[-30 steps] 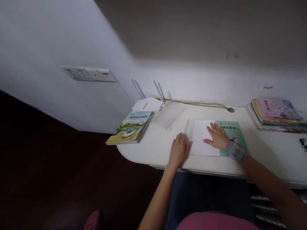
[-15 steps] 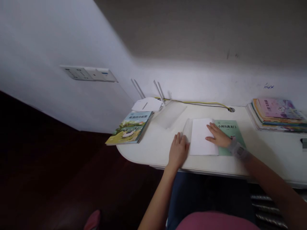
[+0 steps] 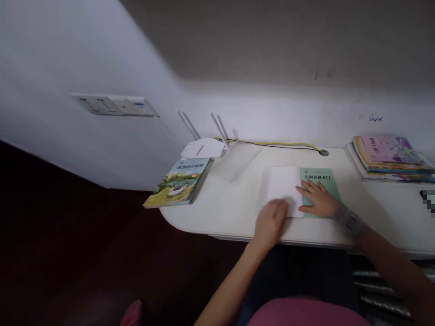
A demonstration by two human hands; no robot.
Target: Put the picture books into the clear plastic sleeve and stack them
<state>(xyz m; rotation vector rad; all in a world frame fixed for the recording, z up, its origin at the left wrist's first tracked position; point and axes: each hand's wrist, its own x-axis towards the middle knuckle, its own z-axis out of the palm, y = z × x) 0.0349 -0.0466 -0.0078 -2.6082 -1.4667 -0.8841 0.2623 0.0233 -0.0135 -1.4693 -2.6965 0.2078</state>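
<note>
A thin book with a green cover (image 3: 331, 184) lies opened flat on the white desk, its blank white side (image 3: 283, 185) turned to the left. Faint clear film (image 3: 263, 188) shows along the left edge of the white side. My left hand (image 3: 272, 222) is curled and slightly blurred over the white side's lower left corner; what its fingers hold, if anything, is hidden. Spread flat on the green cover is my right hand (image 3: 317, 200), a grey band on its wrist, with fingertips reaching the white side.
A translucent sheet (image 3: 236, 165) lies left of the book. Beyond it are a white router (image 3: 203, 148) with upright antennas and an illustrated book (image 3: 180, 183) overhanging the desk's left edge. A book stack (image 3: 390, 156) sits at right. Cables (image 3: 278, 145) run along the wall.
My left hand has moved right, from beside the book onto its white side, and the raised film there now lies lower. My right hand has shifted from the white side onto the green cover.
</note>
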